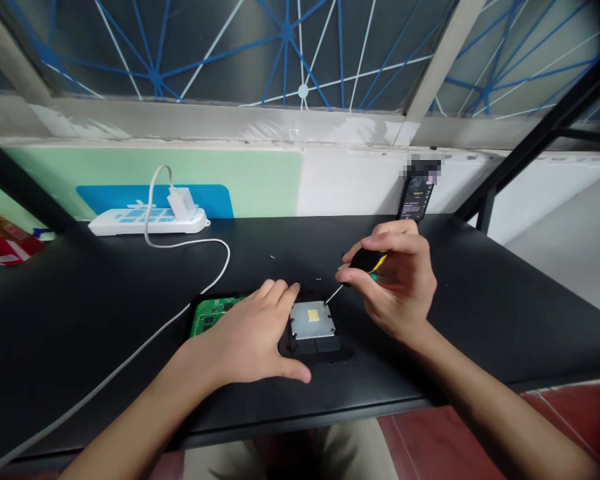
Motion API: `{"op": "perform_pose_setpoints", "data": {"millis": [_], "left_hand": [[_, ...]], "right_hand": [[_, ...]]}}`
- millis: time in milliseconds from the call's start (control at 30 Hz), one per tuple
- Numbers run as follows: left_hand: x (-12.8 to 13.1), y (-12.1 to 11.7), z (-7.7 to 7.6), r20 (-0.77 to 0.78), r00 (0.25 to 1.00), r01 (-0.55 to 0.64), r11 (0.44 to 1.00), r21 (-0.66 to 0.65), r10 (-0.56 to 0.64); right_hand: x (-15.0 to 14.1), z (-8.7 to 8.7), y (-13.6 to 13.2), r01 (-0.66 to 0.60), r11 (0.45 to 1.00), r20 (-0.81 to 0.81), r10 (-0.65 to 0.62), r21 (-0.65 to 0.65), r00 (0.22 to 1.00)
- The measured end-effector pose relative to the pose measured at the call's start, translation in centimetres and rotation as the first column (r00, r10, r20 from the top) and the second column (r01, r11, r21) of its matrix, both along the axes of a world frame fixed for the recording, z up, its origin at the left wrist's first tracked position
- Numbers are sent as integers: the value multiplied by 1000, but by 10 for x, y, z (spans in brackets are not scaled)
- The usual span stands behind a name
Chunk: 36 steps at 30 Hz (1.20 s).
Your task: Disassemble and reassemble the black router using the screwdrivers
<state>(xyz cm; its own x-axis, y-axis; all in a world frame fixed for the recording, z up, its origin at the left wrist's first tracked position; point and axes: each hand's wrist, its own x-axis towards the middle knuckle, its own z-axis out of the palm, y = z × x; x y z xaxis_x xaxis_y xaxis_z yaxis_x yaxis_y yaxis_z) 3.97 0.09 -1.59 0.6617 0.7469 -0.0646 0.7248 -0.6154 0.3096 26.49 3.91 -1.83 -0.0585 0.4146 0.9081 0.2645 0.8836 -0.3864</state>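
Note:
My right hand (397,273) is closed around a black and yellow screwdriver (366,259). The screwdriver's thin shaft slants down left, its tip at the upper right corner of a square silver metal plate (305,328). A small cream pad (313,315) sits at the middle of that plate, and dark screws or posts line its edges. My left hand (253,331) lies spread over the device, thumb stretched to the right, and hides part of it. Left of this hand a green circuit board (213,312) shows in a black housing.
A white power strip (125,221) with a plugged-in charger (181,203) stands at the back left; its white cable (130,360) runs across the black table (485,320). A phone (416,195) leans on the wall. Two tiny bits, perhaps screws, lie behind the device. A red packet (10,243) is far left.

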Motion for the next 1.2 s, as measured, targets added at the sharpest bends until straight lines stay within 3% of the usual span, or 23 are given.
{"op": "perform_pose_setpoints", "data": {"millis": [400, 533, 700, 767, 933, 1100, 1200], "left_hand": [[-1, 0, -3, -5, 1000, -3, 1000, -1, 3], [0, 0, -3, 0, 1000, -2, 1000, 8, 2], [0, 0, -3, -18, 1000, -1, 1000, 0, 1], [-1, 0, -2, -16, 1000, -5, 1000, -3, 5], [-1, 0, -3, 5, 1000, 0, 1000, -2, 0], [0, 0, -2, 4, 1000, -1, 1000, -4, 1], [0, 0, -1, -16, 1000, -2, 1000, 3, 2]], "right_hand": [[-4, -1, -13, -110, 962, -37, 104, -248, 994], [-4, 0, -9, -122, 972, -64, 111, -200, 992], [-3, -2, -2, 26, 998, -14, -27, -60, 1000], [-4, -4, -2, 39, 995, -39, -43, -91, 998], [-5, -5, -9, -77, 967, -53, 66, -245, 996], [-4, -3, -8, -95, 972, -54, 85, -215, 995], [-4, -3, -4, -20, 991, -34, 16, -130, 999]]}}
